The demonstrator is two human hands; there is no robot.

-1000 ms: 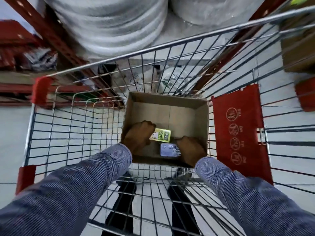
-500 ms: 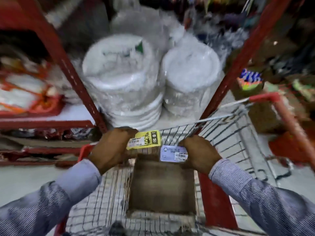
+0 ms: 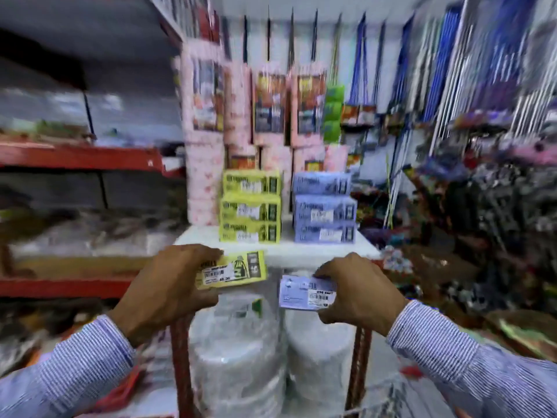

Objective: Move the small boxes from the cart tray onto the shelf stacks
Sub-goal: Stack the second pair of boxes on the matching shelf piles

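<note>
1. The left hand [image 3: 168, 289] has its grip clenched on a yellow box [image 3: 231, 270]; the right hand [image 3: 358, 292] grasps a lavender box [image 3: 301, 292].
2. Both boxes are held in the air below the white shelf [image 3: 316, 250].
3. On it stand a yellow stack [image 3: 250, 206] and a lavender stack [image 3: 324, 212], with pink packs [image 3: 205, 164] behind.
4. Wrapped plate stacks [image 3: 238, 357] sit beneath.

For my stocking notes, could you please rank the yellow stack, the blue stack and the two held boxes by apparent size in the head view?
1-2. yellow stack and blue stack: alike.
3-4. yellow box and blue box: similar, nearer the camera.
</note>
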